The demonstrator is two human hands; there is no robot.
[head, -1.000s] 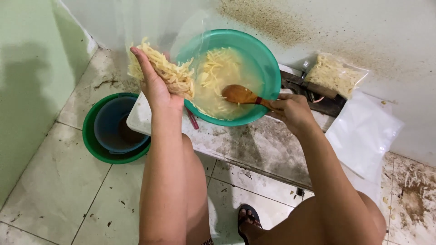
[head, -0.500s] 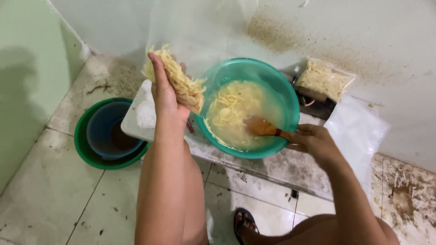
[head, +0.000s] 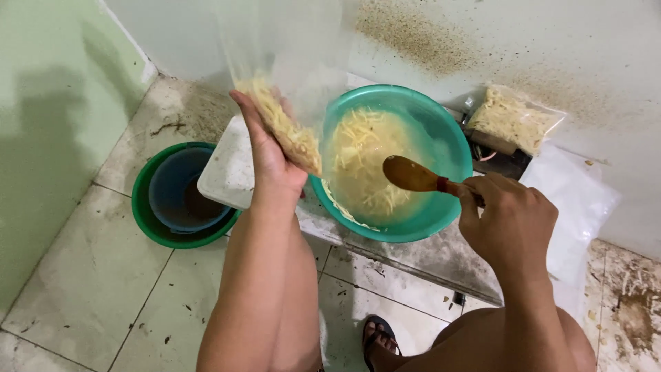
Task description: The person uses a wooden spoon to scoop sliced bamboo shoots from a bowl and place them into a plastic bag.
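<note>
Left hand [head: 272, 155] clamped on a clear, floppy plastic bag [head: 289, 89] of pale shredded strands, held just above the glossy teal bowl [head: 441, 148]. Right hand [head: 506, 220] gripping a smooth wooden spoon [head: 413, 176] over more wet, tangled shreds inside.

Wooden spoon [head: 415, 176] over teal bowl [head: 441, 131], stacked buckets [head: 155, 220] left, bagged noodles [head: 513, 120] right

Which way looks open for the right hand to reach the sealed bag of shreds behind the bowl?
Probably yes. The right hand holds the wooden spoon at the teal bowl. The sealed bag lies just beyond with nothing between, though the spoon fills its grip.
</note>
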